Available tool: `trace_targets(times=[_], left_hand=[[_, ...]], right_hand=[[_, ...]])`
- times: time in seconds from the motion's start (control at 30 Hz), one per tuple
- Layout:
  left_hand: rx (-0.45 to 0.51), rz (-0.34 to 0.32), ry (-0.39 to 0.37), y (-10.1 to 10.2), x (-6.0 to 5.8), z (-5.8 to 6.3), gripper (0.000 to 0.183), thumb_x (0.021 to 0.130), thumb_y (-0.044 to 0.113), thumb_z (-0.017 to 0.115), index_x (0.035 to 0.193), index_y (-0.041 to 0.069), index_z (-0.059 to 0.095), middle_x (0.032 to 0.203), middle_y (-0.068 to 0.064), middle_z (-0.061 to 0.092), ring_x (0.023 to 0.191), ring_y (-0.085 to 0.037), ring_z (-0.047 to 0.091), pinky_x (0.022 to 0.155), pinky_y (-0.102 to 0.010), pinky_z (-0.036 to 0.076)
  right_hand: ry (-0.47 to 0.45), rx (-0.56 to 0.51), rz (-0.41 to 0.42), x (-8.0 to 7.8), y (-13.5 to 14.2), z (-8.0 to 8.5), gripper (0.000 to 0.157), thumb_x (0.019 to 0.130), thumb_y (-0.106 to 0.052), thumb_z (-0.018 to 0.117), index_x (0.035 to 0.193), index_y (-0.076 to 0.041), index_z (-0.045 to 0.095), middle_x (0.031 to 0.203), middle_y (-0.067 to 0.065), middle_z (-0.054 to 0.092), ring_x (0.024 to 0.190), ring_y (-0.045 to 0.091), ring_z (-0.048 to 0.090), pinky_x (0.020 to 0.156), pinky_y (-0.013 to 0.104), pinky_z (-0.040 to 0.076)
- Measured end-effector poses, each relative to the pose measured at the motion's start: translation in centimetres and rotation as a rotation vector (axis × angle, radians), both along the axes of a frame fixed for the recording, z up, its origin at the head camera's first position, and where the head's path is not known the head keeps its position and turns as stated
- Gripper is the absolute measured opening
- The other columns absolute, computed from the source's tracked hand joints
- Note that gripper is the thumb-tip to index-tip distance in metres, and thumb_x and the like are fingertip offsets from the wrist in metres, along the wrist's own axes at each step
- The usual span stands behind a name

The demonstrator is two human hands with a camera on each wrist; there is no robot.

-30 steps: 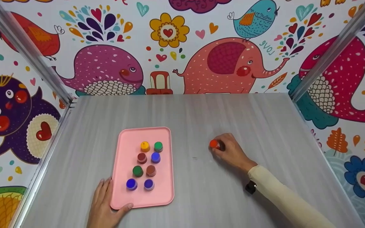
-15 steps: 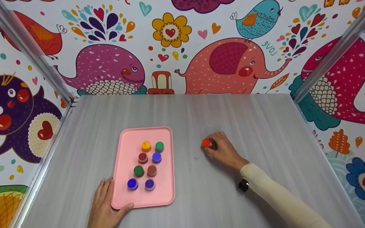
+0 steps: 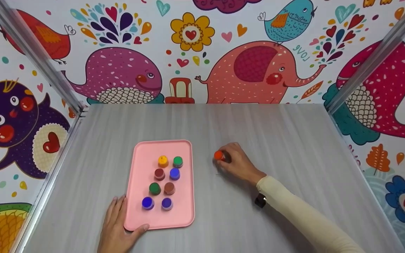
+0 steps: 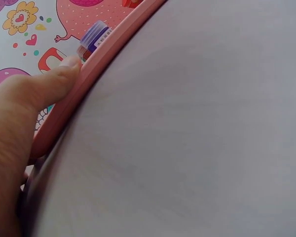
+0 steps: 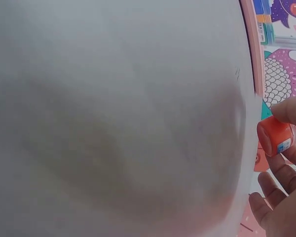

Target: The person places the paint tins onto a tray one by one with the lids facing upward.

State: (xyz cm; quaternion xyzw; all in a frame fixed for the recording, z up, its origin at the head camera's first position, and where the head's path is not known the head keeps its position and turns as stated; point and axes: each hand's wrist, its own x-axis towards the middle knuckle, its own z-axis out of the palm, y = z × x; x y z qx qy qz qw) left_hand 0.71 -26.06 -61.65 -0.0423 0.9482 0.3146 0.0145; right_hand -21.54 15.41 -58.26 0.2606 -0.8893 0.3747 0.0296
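In the head view, my right hand (image 3: 238, 162) pinches a small orange-capped paint pot (image 3: 219, 155) over the table, right of the pink tray (image 3: 142, 151). The right wrist view shows the orange pot (image 5: 275, 137), with a small label on its side, between thumb and fingers. My left hand (image 3: 117, 227) holds the tray's near left corner, thumb on the rim and fingers along the left side. Paint pots stand in pairs on the tray, among them a yellow one (image 3: 163, 161), a dark red one (image 3: 159, 174), a brown one (image 3: 169, 188) and a blue one (image 3: 148, 203).
The grey wood-grain table (image 3: 276, 133) is bordered by walls printed with cartoon animals (image 3: 248, 73). Metal posts (image 3: 364, 63) rise at the table's back corners. A dark band (image 3: 260, 200) sits on the right wrist.
My right hand has moved left toward the tray, carrying the orange paint pot. My left hand stays at the tray corner, and the pots on the tray keep their places.
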Motion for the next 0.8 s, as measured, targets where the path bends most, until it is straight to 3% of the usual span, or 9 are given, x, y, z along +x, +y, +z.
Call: trace_targets(times=[0.23, 0.47, 0.67, 0.8], left_hand=[[0.002, -0.005, -0.033, -0.1, -0.6, 0.4, 0.133, 0.083, 0.074, 0.085, 0.172, -0.005, 0.024, 0.174, -0.03, 0.028, 0.163, -0.054, 0.014, 0.126, -0.078, 0.019], [-0.01, 0.004, -0.163, -0.1, -1.1, 1.1, 0.14, 0.082, 0.082, 0.079, 0.173, -0.004, 0.017, 0.177, -0.03, 0.021, 0.164, -0.054, 0.006, 0.128, -0.077, 0.011], [0.018, -0.005, -0.177, -0.2, -1.0, 0.9, 0.141, 0.082, 0.081, 0.081, 0.173, -0.006, 0.017, 0.177, -0.029, 0.02, 0.164, -0.055, 0.005, 0.129, -0.078, 0.009], [0.033, -0.01, -0.13, -0.2, -0.7, 0.6, 0.139, 0.081, 0.077, 0.084, 0.171, -0.008, 0.021, 0.176, -0.03, 0.022, 0.162, -0.056, 0.008, 0.127, -0.079, 0.012]], right_hand=[[-0.011, -0.006, 0.023, -0.8, -1.4, 0.2, 0.031, 0.095, -0.009, 0.088, 0.122, -0.006, 0.074, 0.114, 0.005, 0.069, 0.109, 0.023, 0.055, 0.092, 0.035, 0.053], [0.013, -0.029, 0.061, -1.3, -3.5, 0.2, 0.029, 0.097, -0.011, 0.086, 0.122, -0.006, 0.073, 0.113, 0.006, 0.068, 0.11, 0.026, 0.056, 0.092, 0.036, 0.052], [-0.013, -0.017, 0.081, -1.3, -5.2, 0.1, 0.03, 0.099, -0.014, 0.085, 0.125, -0.007, 0.073, 0.115, 0.005, 0.067, 0.111, 0.023, 0.055, 0.093, 0.034, 0.053], [-0.025, -0.021, 0.089, -1.5, -6.4, 0.1, 0.029, 0.099, -0.014, 0.084, 0.125, -0.007, 0.073, 0.114, 0.006, 0.066, 0.11, 0.024, 0.055, 0.091, 0.033, 0.052]])
